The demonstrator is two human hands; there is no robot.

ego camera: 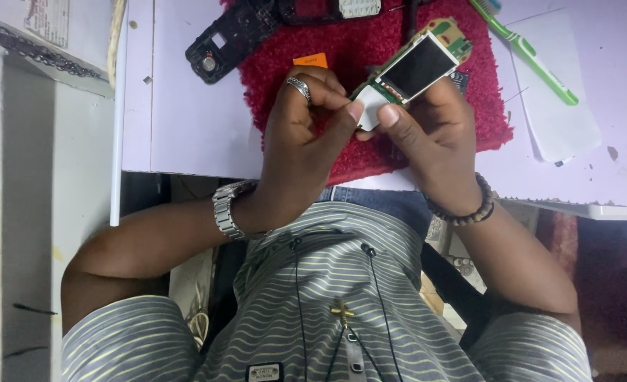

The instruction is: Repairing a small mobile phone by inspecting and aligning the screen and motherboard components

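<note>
Green circuit board with glossy screen, pinched by both hands' fingers above red fuzzy mat.

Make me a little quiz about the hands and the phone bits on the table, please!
1. True or false: the circuit board with its small screen lies untouched on the fuzzy mat.
2. Which wrist wears the metal watch? A) left B) right C) neither
3. Fill in: the fuzzy mat is coloured ___.

Key
1. False: the left hand and the right hand both pinch it, raised over the mat.
2. A
3. red
</note>
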